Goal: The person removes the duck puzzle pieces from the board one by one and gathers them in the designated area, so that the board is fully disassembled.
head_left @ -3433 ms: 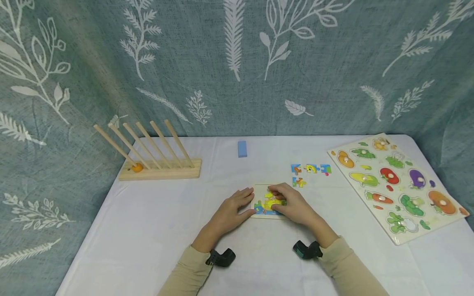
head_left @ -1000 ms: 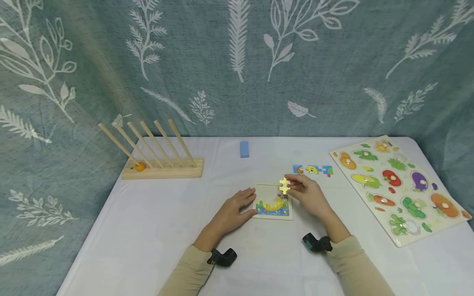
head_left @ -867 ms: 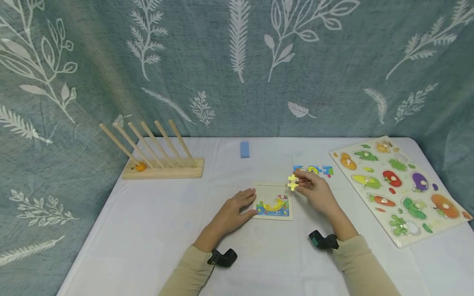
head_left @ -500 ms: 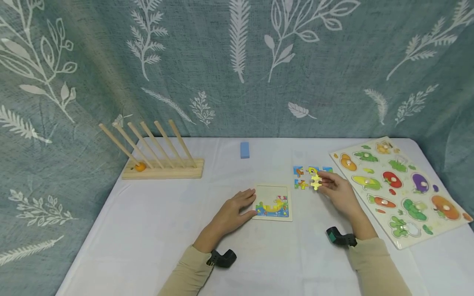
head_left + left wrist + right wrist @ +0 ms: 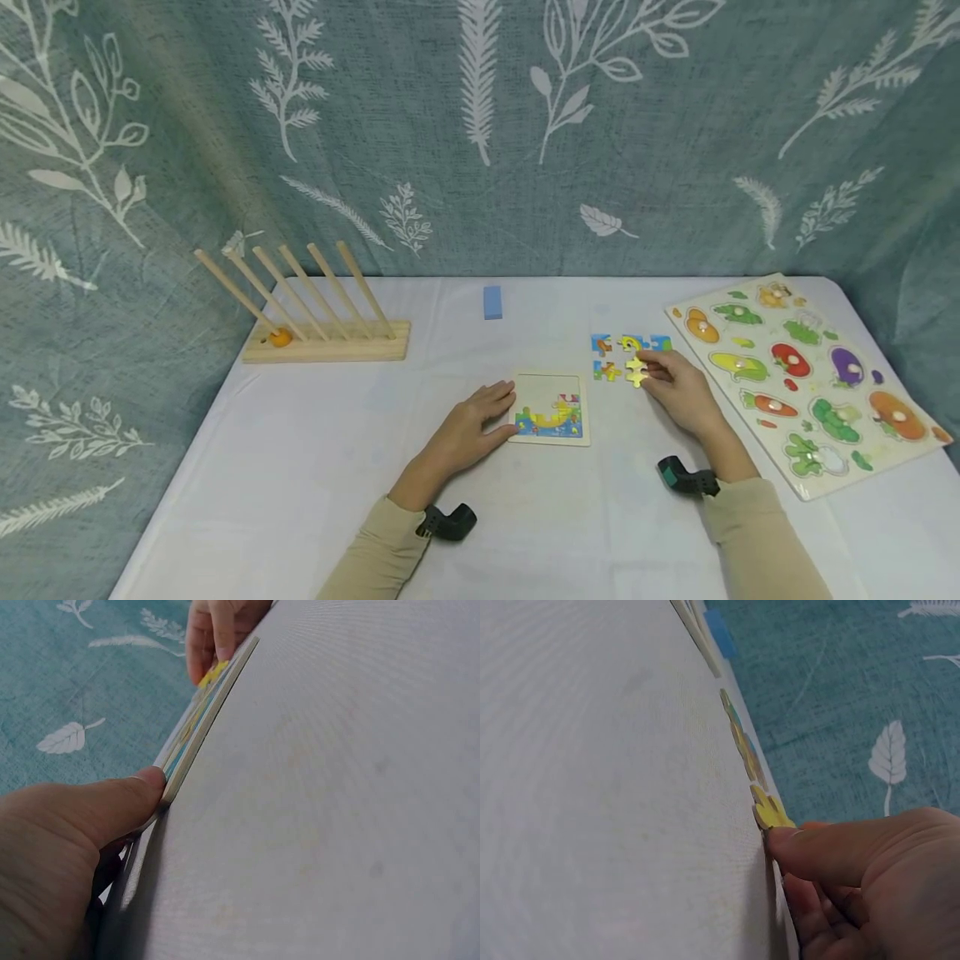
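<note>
My right hand (image 5: pixel 681 396) pinches a yellow jigsaw piece (image 5: pixel 635 374) between thumb and fingers, low at the tabletop. In the right wrist view the thumb lies on the edge of that yellow piece (image 5: pixel 771 812). Loose pieces surround it: an orange-and-blue one (image 5: pixel 602 344), one with a yellow face (image 5: pixel 632 342), a blue one (image 5: pixel 660 342) partly behind the fingers, and an orange-and-yellow one (image 5: pixel 606 372). My left hand (image 5: pixel 467 429) rests against the left side of a square puzzle tray (image 5: pixel 540 387), thumb at its near corner. Joined pieces (image 5: pixel 551 422) fill the tray's near part.
A wooden peg stand (image 5: pixel 326 353) with an orange bead (image 5: pixel 281 337) stands at back left. A blue block (image 5: pixel 492 302) lies near the table's back edge. The large vegetable puzzle board (image 5: pixel 806 408) covers the right side. A patterned cloth (image 5: pixel 517 217) hangs behind.
My right hand has lifted the yellow piece from the tray, carried it right and lowered it among the loose pieces. The left hand has stayed at the tray's left side.
</note>
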Tool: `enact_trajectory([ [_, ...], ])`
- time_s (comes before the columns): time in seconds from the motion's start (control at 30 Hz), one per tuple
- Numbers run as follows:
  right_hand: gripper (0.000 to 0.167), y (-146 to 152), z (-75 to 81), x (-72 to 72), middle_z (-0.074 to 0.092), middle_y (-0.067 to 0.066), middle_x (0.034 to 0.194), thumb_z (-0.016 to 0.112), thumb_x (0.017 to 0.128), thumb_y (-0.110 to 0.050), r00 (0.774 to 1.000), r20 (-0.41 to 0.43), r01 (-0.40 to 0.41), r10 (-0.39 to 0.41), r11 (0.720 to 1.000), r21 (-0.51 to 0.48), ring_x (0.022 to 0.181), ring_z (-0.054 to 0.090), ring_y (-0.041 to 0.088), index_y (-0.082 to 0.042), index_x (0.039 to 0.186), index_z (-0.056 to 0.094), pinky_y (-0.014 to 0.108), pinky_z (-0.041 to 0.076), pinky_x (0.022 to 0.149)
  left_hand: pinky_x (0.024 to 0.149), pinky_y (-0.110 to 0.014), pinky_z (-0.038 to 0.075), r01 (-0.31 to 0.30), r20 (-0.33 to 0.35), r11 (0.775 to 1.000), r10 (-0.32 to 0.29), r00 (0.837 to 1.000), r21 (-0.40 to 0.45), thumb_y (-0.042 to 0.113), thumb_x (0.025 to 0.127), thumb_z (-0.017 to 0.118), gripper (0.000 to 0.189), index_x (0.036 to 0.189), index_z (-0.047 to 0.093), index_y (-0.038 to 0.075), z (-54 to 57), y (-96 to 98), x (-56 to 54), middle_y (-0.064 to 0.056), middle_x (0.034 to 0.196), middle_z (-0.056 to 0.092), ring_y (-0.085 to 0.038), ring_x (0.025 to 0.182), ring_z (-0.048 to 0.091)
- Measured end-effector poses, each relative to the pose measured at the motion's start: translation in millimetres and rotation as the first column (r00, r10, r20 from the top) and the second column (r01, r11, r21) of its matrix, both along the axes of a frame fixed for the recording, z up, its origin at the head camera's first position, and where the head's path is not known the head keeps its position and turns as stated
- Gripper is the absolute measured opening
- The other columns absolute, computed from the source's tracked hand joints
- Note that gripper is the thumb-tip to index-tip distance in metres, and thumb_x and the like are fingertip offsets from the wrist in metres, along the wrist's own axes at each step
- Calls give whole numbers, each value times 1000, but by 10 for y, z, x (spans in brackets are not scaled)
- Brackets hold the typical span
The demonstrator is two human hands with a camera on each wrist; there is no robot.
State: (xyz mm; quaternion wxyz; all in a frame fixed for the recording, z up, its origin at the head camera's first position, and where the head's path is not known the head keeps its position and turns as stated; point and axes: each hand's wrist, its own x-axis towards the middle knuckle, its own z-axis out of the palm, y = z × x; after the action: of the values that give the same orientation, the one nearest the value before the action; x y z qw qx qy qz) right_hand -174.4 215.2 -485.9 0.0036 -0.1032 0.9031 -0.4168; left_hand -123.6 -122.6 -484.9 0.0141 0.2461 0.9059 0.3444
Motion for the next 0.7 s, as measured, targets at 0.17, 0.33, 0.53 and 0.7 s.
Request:
enact_trajectory([
  [0.17,41,-18,-3,-15,54,20,122,59,90,-2,1000,-15,9,-9,999,45,108,56,32,1,130,54,47,51,95,117,-38,30,0,3,1000,0,1000,-3,27,87,69,56,132,52,-1,-6,-7,-5,-10,144,46,-25,136,40],
  [0.33,40,-24,-2,-19,52,19,125,58,91,-5,1000,2,9,-9,999,48,110,54,33,-1,131,54,48,48,97,117,-38,30,-6,12,1000,6,1000,-5,26,87,69,56,133,52,-1,-9,-11,-7,-9,144,46,-25,136,40],
  [0.53,41,-16,-6,-7,52,18,129,58,91,-5,999,23,40,-40,999,7,116,53,34,-2,132,53,48,46,101,117,-39,30,4,1,1000,-4,1000,-3,27,87,69,56,132,52,-1,-16,-4,-9,-9,144,46,-25,136,41],
  [0.7,44,-25,15,10,54,17,127,62,90,-9,998,17,60,-59,997,-40,116,53,32,-1,132,52,46,46,102,116,-39,31,1,-14,1000,-1,1000,4,26,86,70,56,131,53,-2,-19,-4,-6,-10,143,47,-25,135,42],
])
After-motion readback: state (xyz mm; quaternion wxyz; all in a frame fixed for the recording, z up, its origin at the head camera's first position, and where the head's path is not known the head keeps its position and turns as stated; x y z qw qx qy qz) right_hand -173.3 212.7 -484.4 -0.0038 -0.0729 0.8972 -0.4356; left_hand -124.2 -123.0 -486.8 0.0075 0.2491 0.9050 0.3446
